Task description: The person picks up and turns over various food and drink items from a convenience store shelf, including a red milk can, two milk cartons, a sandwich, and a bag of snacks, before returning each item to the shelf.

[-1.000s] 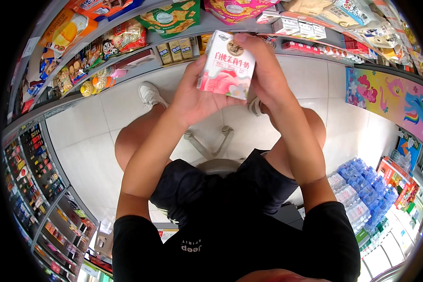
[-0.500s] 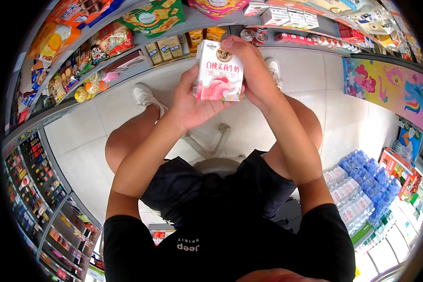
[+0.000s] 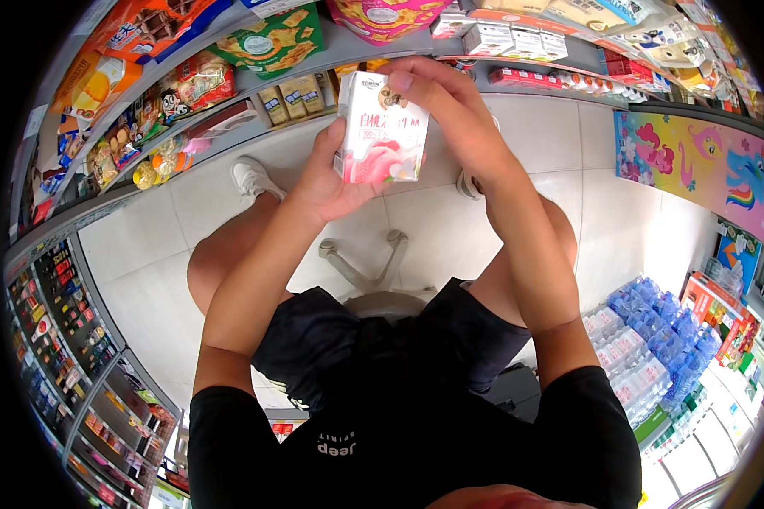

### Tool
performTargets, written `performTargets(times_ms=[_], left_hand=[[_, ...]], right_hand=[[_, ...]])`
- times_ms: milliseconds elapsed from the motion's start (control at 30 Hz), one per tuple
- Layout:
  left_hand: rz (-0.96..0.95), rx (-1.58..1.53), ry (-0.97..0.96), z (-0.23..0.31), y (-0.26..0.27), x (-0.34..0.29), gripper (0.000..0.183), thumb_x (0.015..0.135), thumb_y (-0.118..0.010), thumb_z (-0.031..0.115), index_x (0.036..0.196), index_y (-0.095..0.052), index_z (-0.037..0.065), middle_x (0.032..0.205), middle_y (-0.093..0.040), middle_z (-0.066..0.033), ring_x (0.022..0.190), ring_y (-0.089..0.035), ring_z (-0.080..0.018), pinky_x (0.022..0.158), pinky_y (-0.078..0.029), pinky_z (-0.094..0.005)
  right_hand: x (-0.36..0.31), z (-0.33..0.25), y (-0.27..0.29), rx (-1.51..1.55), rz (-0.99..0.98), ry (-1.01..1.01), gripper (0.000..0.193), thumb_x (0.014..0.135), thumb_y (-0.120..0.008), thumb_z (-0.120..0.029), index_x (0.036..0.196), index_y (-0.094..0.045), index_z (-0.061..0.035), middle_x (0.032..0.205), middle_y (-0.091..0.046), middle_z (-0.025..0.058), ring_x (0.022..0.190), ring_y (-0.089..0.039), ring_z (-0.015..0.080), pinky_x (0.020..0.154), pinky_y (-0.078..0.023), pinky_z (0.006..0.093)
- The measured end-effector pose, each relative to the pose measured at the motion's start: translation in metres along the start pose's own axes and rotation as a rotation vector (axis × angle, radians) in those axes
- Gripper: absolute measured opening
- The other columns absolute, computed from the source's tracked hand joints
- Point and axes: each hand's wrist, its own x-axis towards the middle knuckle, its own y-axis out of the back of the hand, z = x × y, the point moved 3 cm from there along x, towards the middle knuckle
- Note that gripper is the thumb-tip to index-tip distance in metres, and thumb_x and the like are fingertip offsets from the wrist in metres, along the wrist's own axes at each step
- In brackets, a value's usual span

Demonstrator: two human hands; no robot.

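Observation:
A white milk carton (image 3: 380,136) with pink peaches and a cow's head printed on its front is held up between my hands, facing me. My left hand (image 3: 324,182) grips it from the lower left, thumb along the side edge and palm under the bottom. On the upper right, my right hand (image 3: 452,106) has its thumb across the front near the top corner. The other fingers of that hand reach behind the top edge and are partly hidden.
Shelves of snack bags (image 3: 276,38) and small boxes (image 3: 518,41) curve across the far side. A box-like display (image 3: 705,157) with cartoon ponies stands at the right, packs of bottled water (image 3: 637,373) at lower right. A wheeled chair base (image 3: 361,270) shows between my legs.
The carton and both hands have shifted slightly left. My right thumb has slid down over the printed cow's head. My right foot has come in closer.

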Motion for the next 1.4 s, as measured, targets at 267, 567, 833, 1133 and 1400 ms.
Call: performTargets(times_ms=[267, 567, 833, 1133, 1400], left_hand=[[0.478, 0.522, -0.344, 0.041, -0.034, 0.014, 0.052, 0.091, -0.074, 0.015, 0.134, -0.049, 0.002, 0.125, -0.063, -0.0082, 0.11, -0.063, -0.0168, 0.095, -0.052, -0.0339], [0.476, 0.714, -0.544, 0.064, -0.043, 0.008, 0.057, 0.082, -0.081, 0.011, 0.128, -0.048, 0.003, 0.119, -0.062, -0.0079, 0.11, -0.061, -0.015, 0.093, -0.052, -0.0324], [0.544, 1.121, -0.776, 0.081, -0.051, 0.003, 0.064, 0.074, -0.088, 0.012, 0.122, -0.046, 0.002, 0.112, -0.062, -0.0107, 0.1, -0.064, -0.0158, 0.082, -0.056, -0.0312], [0.703, 1.462, -0.936, 0.081, -0.049, -0.004, 0.072, 0.069, -0.091, 0.016, 0.124, -0.046, 0.002, 0.111, -0.063, -0.0096, 0.101, -0.064, -0.0164, 0.081, -0.053, -0.0307], [0.547, 1.712, -1.095, 0.082, -0.049, -0.009, 0.08, 0.069, -0.09, 0.015, 0.132, -0.043, 0.001, 0.123, -0.055, -0.0127, 0.109, -0.06, -0.0203, 0.088, -0.051, -0.0339]], right_hand=[[0.016, -0.003, 0.008, -0.173, 0.018, 0.318, 0.065, 0.087, -0.076, -0.022, 0.143, -0.048, -0.0069, 0.125, -0.058, 0.0084, 0.112, -0.058, 0.0195, 0.087, -0.05, 0.0318], [0.031, -0.001, -0.018, -0.609, -0.022, 0.675, 0.093, 0.06, -0.089, -0.014, 0.143, -0.049, -0.013, 0.146, -0.048, 0.0102, 0.127, -0.052, 0.0288, 0.088, -0.053, 0.0378], [0.042, -0.001, -0.034, -0.624, 0.028, 0.723, 0.086, 0.059, -0.087, -0.009, 0.138, -0.052, -0.0102, 0.139, -0.055, 0.0108, 0.125, -0.054, 0.0291, 0.089, -0.055, 0.0367], [0.046, 0.008, -0.046, -0.666, 0.108, 0.781, 0.081, 0.06, -0.088, -0.008, 0.132, -0.05, -0.0057, 0.137, -0.056, 0.0158, 0.121, -0.059, 0.031, 0.089, -0.055, 0.0376], [0.04, 0.005, -0.043, -0.867, 0.162, 1.093, 0.069, 0.062, -0.085, -0.003, 0.123, -0.054, -0.0092, 0.136, -0.058, 0.0169, 0.115, -0.062, 0.0338, 0.092, -0.054, 0.0397]])
